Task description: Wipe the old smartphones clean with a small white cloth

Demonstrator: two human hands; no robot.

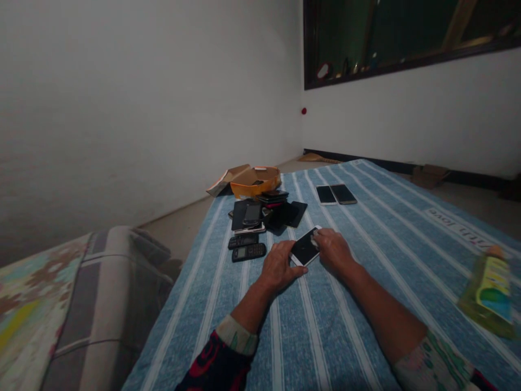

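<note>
A white-framed smartphone (304,248) with a dark screen lies tilted on the striped cloth. My left hand (280,265) grips its left end, thumb along the near edge. At the phone's upper right, my right hand (332,248) is closed on a small white wipe (314,238), pressed against the screen; the fingers partly hide it. Just left of my left hand lie two black keypad phones, the nearer one (248,252) below the other (243,240). Beyond them is a heap of dark phones (277,213), some stacked.
An open orange cardboard box (248,189) stands behind the heap. Two smartphones, one (326,195) beside another (344,194), lie farther back right. A yellow-green bottle (490,293) is at the right. The blue striped cloth (366,336) covers the surface; a padded seat (106,304) stands left.
</note>
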